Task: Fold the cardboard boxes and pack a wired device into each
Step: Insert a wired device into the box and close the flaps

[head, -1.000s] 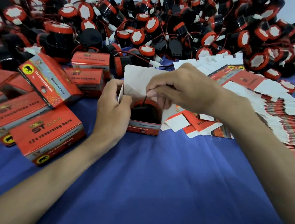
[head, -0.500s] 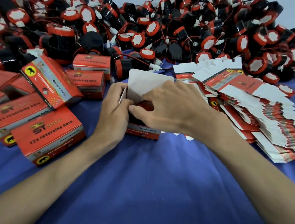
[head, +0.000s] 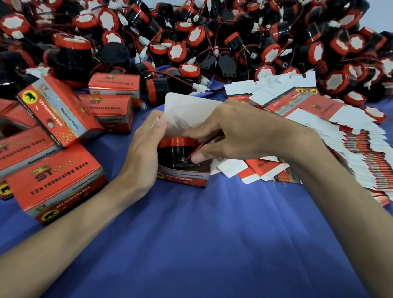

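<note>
The left hand [head: 142,153] curls round the open box [head: 183,179] on the blue cloth [head: 206,244], the right hand [head: 235,133] pinches the red wire [head: 201,148] of the horn [head: 175,144] inside it, and any wire left sticking out may get squashed under the flap [head: 189,110].

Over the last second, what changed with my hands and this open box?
The right hand dropped from above the open box onto its mouth, and now pinches the red wire, tucking it down beside the device. The left hand kept gripping the box's left side; the white flap stayed up.
</note>
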